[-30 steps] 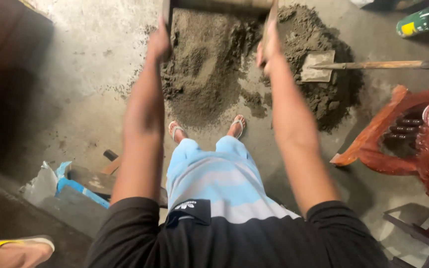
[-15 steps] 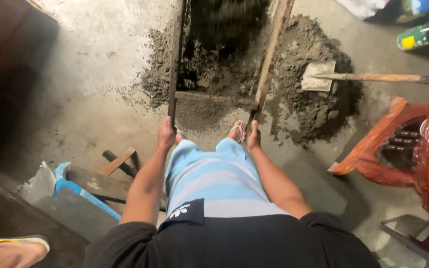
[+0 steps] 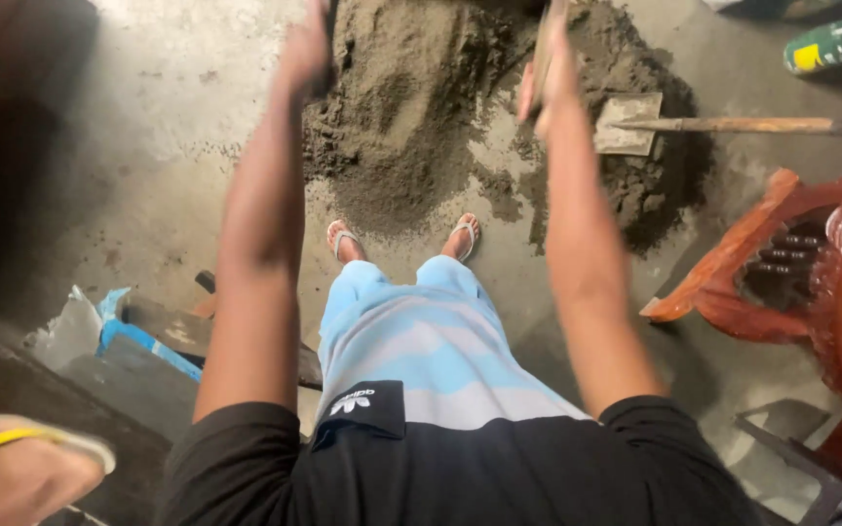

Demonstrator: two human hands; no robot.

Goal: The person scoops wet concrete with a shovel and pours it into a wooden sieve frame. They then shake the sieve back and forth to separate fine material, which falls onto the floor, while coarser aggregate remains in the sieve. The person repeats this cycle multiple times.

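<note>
both hands, left hand (image 3: 306,54) and right hand (image 3: 548,68), are gripping a wooden frame's side rails (image 3: 542,44) above the sand pile (image 3: 411,117) on the concrete floor (image 3: 168,117)

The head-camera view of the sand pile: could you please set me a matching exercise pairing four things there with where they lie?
Things:
1. flat metal shovel with a wooden handle
2. reddish-brown plastic chair
3. blue-handled tool
4. green and yellow bottle

Places:
a. tipped over at the right edge
b. top right corner, on the floor
c. blade resting on the right side of the grey sand pile
d. lower left, beside wooden scraps

Pairs: 1-c, 2-a, 3-d, 4-b
</note>
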